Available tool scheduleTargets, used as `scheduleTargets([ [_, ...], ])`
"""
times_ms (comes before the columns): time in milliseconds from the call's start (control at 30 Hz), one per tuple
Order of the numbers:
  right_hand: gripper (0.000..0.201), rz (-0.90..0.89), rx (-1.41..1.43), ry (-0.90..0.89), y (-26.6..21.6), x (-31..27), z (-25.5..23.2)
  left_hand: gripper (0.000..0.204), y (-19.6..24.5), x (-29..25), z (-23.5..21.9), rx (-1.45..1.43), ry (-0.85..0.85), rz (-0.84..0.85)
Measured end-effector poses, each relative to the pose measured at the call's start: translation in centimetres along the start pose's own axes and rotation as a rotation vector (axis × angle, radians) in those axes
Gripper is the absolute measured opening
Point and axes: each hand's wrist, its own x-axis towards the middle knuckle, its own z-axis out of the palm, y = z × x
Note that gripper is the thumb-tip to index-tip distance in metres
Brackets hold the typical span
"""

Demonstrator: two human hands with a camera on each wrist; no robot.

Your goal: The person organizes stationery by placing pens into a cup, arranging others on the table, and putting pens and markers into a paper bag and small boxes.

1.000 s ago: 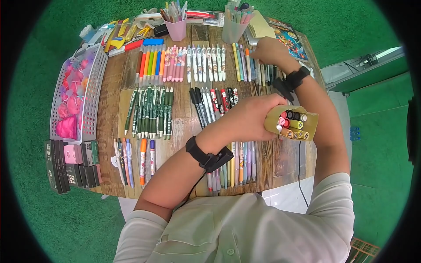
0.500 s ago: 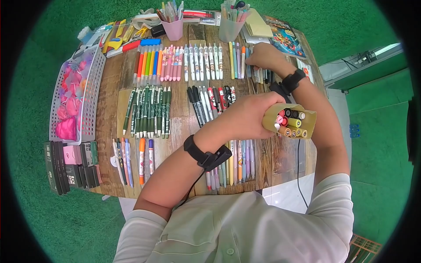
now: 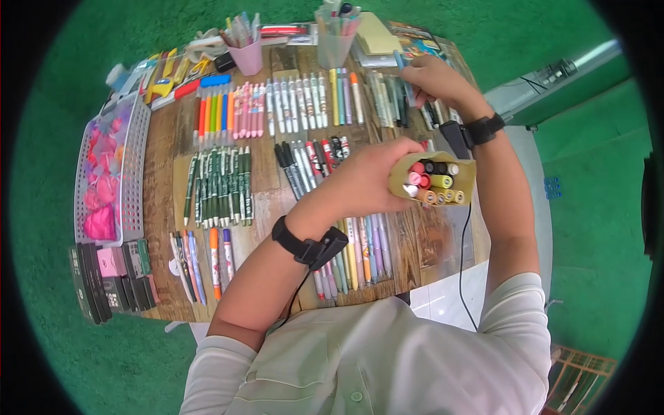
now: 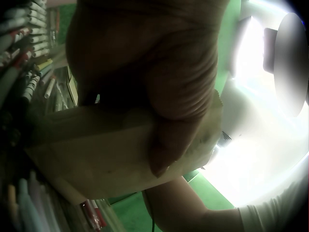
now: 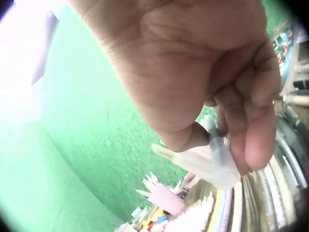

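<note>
My left hand [image 3: 370,176] grips an olive-yellow box [image 3: 467,174] by its side, above the table's right part; capped markers [image 3: 443,181] stand inside it. In the left wrist view, the thumb lies along the pale box wall [image 4: 106,159]. Over the back right rows, my right hand [image 3: 439,79] pinches a pen with a bluish end [image 3: 399,61]. Its translucent end [image 5: 224,169] shows below the fingers in the right wrist view. Dark pens [image 3: 398,104] lie left of that hand, and more pens [image 3: 434,114] lie under it.
Rows of pens [image 3: 297,104] cover much of the wooden table [image 3: 277,176]. A pink cup [image 3: 247,59] and a translucent cup [image 3: 335,50] stand at the back. On the left are a white basket [image 3: 131,173] and small boxes [image 3: 86,277]. A cable [image 3: 462,277] hangs at the right.
My right hand has risen from the back right pens with a pen between its fingers. The head view has shifted, so the table sits further left. My left hand keeps hold of the box.
</note>
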Motion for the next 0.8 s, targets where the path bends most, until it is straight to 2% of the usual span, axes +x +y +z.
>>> scheduleTargets([
  [67, 0.023, -0.128, 0.155, -0.008, 1.5, -1.6, -2.3, 0.076, 0.3, 0.0, 0.0, 0.013, -0.012, -0.053],
  [100, 0.023, -0.121, 0.158, 0.009, 2.1, -3.0, -3.5, 0.076, 0.3, 0.0, 0.0, 0.013, -0.028, -0.043],
  [167, 0.023, -0.262, 0.246, -0.024, 0.8, -7.5, -5.5, 0.066, 0.0, 0.0, 0.1, 0.013, 0.013, -0.011],
  [200, 0.023, -0.259, 0.25, -0.013, -0.2, -9.9, -6.0, 0.069, 0.2, -0.1, 0.1, 0.014, 0.013, -0.049],
  [267, 0.033, -0.398, -0.007, 0.095, -1.8, -14.0, -6.6, 0.07, 0.7, -0.2, 0.1, 0.017, 0.023, -0.096],
  [300, 0.033, -0.395, -0.007, 0.104, -1.4, -14.7, -6.8, 0.072, 1.0, -0.1, 0.0, 0.018, 0.043, -0.145],
  [367, 0.036, -0.559, -0.107, 0.078, -1.0, -16.2, -6.9, 0.075, 0.1, 0.0, 0.3, 0.006, 0.049, -0.137],
  [400, 0.036, -0.494, -0.125, 0.053, -1.4, -17.1, -7.0, 0.075, -0.1, 0.0, 0.3, 0.0, 0.057, -0.144],
  [533, 0.035, -0.448, -0.271, 0.105, -1.9, -18.0, -6.4, 0.079, 0.3, 0.0, 0.3, -0.013, 0.063, -0.182],
  [733, 0.029, -0.476, -0.328, 0.204, 0.8, -13.9, -4.9, 0.08, 1.3, 0.0, 0.1, 0.017, 0.018, -0.23],
  [800, 0.029, -0.232, -0.282, 0.055, 0.9, -11.7, -3.3, 0.076, 1.0, 0.0, 0.2, 0.057, -0.054, -0.118],
])
